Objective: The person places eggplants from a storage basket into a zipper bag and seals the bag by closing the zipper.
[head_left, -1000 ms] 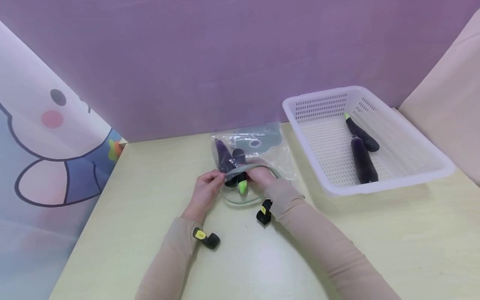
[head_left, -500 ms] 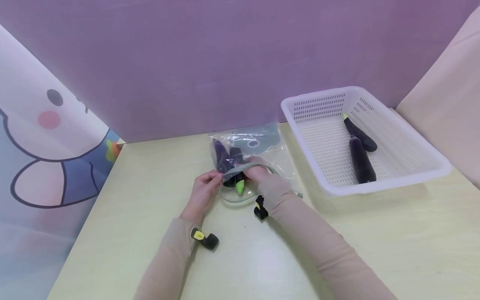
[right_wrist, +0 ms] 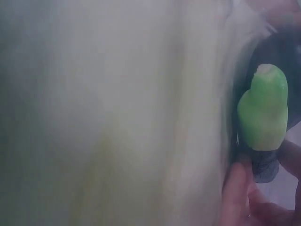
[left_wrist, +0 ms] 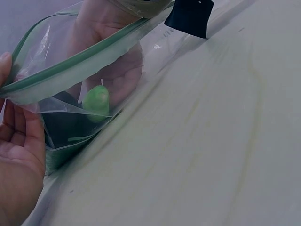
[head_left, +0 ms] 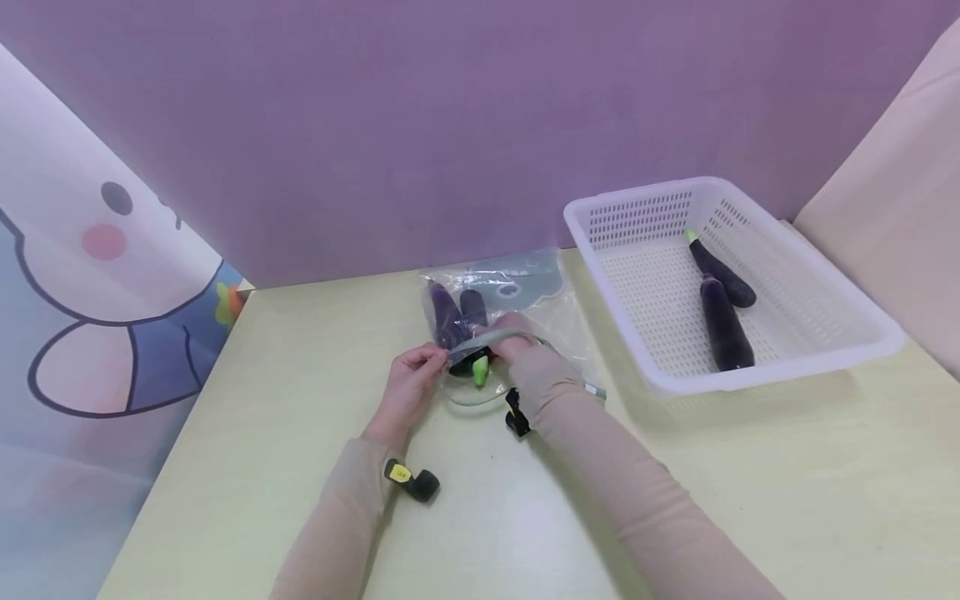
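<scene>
A clear zip bag (head_left: 566, 321) with a green seal strip lies at the back middle of the table, its mouth toward me. My left hand (head_left: 411, 382) pinches the left end of the bag's rim; the left wrist view shows the seal strip (left_wrist: 70, 68) between thumb and fingers. Through the mouth reaches my right hand (head_left: 516, 333), gripping an eggplant (head_left: 480, 372) whose green stem end points at me. In the right wrist view its fingers (right_wrist: 235, 193) lie beside that stem end (right_wrist: 269, 110). A second dark purple eggplant (head_left: 446, 312) lies left of it inside the bag.
A white perforated basket (head_left: 810, 365) stands at the right, holding two more eggplants, one plain dark (head_left: 724, 325) and one with a green tip (head_left: 726, 273). Behind the table rises a purple wall (head_left: 420, 133). A cartoon-printed sheet (head_left: 82, 350) hangs at the left.
My right hand has moved slightly left and deeper into the bag, the green-tipped eggplant shifting a little left with it. My left hand keeps its pinch on the rim.
</scene>
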